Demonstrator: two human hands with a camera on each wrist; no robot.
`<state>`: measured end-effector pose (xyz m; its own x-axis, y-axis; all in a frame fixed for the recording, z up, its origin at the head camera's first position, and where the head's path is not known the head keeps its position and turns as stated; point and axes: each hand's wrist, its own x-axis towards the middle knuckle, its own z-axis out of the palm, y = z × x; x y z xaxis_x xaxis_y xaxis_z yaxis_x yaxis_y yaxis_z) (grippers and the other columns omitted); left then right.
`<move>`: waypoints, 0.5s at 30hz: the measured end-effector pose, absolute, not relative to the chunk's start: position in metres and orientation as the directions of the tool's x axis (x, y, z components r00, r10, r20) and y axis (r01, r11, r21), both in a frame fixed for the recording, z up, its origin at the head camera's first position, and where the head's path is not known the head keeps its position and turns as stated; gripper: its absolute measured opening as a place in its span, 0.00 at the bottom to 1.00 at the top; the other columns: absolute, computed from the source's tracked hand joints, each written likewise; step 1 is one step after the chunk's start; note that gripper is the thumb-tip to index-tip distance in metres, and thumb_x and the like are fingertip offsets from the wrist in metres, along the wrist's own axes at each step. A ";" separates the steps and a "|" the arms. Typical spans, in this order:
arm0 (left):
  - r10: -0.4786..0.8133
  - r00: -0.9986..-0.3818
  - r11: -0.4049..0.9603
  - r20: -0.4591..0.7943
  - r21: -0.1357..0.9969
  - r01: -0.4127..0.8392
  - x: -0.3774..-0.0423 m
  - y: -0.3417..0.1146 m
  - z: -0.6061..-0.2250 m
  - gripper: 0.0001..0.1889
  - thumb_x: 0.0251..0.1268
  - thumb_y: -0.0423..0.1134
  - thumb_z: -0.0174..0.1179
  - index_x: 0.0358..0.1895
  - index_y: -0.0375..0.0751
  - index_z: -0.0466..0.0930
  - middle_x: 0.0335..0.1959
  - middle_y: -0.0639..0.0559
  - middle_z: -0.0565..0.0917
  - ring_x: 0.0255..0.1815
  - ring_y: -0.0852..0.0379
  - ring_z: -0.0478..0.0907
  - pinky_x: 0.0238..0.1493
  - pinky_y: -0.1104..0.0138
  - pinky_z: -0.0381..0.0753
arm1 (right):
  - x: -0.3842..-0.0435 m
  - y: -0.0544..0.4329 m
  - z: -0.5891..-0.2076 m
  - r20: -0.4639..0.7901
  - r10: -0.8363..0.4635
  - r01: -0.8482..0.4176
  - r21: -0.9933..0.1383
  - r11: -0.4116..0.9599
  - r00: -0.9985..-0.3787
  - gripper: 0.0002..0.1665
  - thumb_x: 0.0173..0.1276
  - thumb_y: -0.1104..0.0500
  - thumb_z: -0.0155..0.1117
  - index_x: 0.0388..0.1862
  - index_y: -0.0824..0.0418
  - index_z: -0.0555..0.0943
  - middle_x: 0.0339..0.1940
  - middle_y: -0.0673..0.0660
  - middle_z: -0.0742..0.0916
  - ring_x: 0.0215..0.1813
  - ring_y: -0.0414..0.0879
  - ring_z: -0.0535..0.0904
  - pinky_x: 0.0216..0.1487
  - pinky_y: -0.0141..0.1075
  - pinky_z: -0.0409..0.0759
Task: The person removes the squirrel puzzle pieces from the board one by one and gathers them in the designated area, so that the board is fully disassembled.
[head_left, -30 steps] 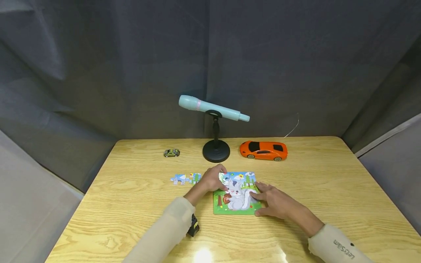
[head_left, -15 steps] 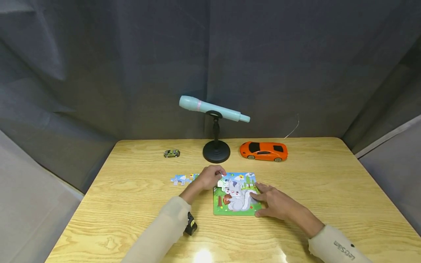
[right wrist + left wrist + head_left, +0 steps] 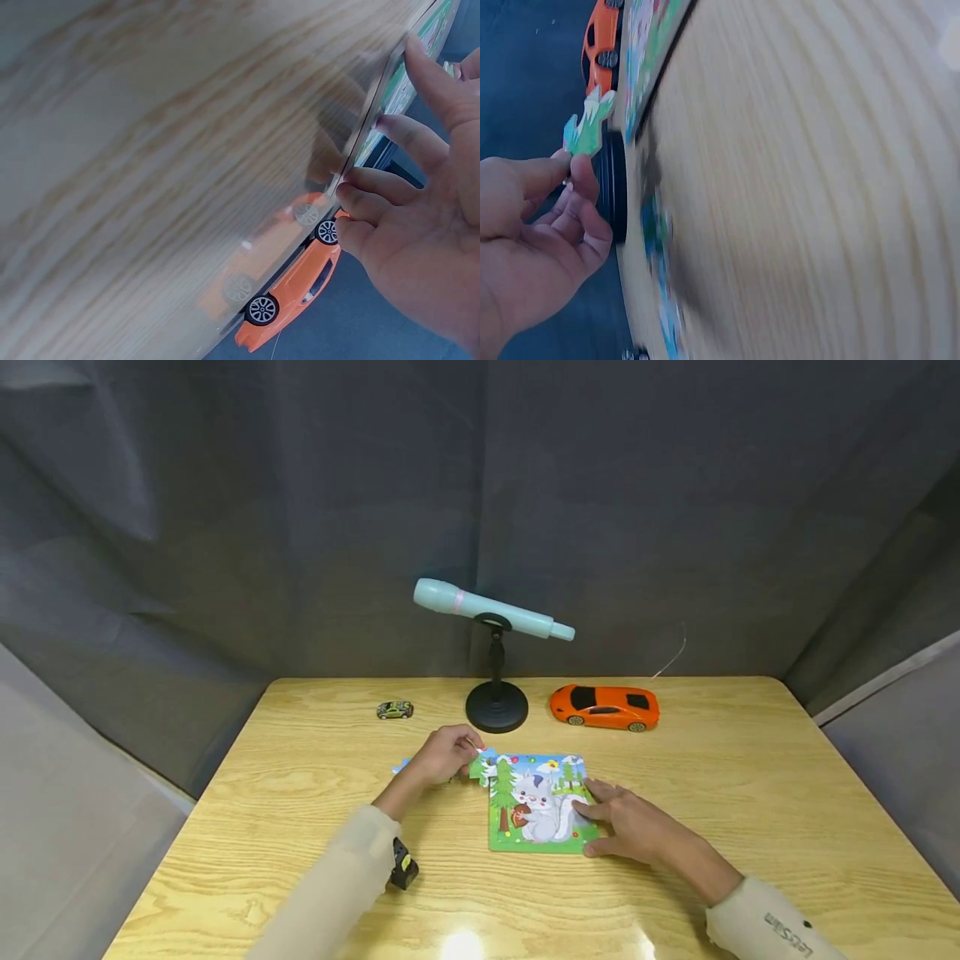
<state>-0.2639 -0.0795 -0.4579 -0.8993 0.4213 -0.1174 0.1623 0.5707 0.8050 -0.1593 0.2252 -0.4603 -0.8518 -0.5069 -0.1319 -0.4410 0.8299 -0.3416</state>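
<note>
Your left hand (image 3: 445,753), pinching a piece (image 3: 589,133), has shifted out to the puzzle's (image 3: 542,814) 10 o'clock; your right hand (image 3: 633,823) stays, fingers spread, at 3 o'clock.

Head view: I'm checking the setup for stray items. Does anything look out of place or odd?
A thin pale strand curves up near the orange car, odd because what it belongs to is unclear. The blue microphone tilts, but its stand cradles it. The green puzzle piece is simply held in the left hand.
</note>
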 end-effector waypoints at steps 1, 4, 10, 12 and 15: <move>0.420 -0.900 0.565 -0.119 0.810 0.157 -0.265 -0.085 -0.458 0.07 0.71 0.32 0.51 0.44 0.39 0.78 0.36 0.42 0.80 0.29 0.45 0.80 0.26 0.66 0.76 | -0.159 0.225 -0.460 -0.131 -0.510 -0.444 -0.341 0.829 -0.850 0.41 0.53 0.41 0.71 0.62 0.62 0.75 0.70 0.71 0.66 0.69 0.69 0.63 0.65 0.61 0.62; 0.405 -0.905 0.565 -0.133 0.814 0.133 -0.267 -0.101 -0.457 0.06 0.71 0.32 0.50 0.44 0.40 0.77 0.36 0.43 0.79 0.30 0.47 0.80 0.25 0.65 0.75 | -0.159 0.226 -0.461 -0.140 -0.503 -0.435 -0.343 0.833 -0.853 0.42 0.53 0.41 0.70 0.62 0.62 0.75 0.71 0.71 0.66 0.70 0.69 0.63 0.66 0.60 0.62; 0.374 -0.919 0.588 -0.124 0.798 0.131 -0.273 -0.131 -0.451 0.07 0.71 0.32 0.50 0.44 0.38 0.78 0.33 0.42 0.79 0.29 0.46 0.79 0.29 0.63 0.77 | -0.160 0.226 -0.462 -0.135 -0.507 -0.440 -0.341 0.831 -0.852 0.42 0.53 0.41 0.70 0.62 0.62 0.75 0.71 0.71 0.66 0.70 0.69 0.62 0.66 0.60 0.63; 0.364 -0.923 0.608 -0.122 0.782 0.136 -0.275 -0.142 -0.450 0.07 0.71 0.32 0.51 0.44 0.37 0.78 0.33 0.41 0.79 0.28 0.47 0.79 0.29 0.63 0.77 | -0.160 0.226 -0.462 -0.137 -0.506 -0.438 -0.343 0.831 -0.852 0.42 0.53 0.41 0.70 0.62 0.62 0.75 0.71 0.71 0.66 0.70 0.69 0.62 0.66 0.60 0.63; 0.340 -0.931 0.639 -0.129 0.759 0.128 -0.278 -0.158 -0.448 0.07 0.71 0.32 0.51 0.44 0.38 0.78 0.34 0.39 0.80 0.27 0.48 0.78 0.28 0.64 0.76 | -0.160 0.225 -0.461 -0.140 -0.509 -0.441 -0.342 0.830 -0.850 0.41 0.53 0.41 0.70 0.62 0.62 0.75 0.71 0.71 0.66 0.70 0.69 0.62 0.66 0.60 0.62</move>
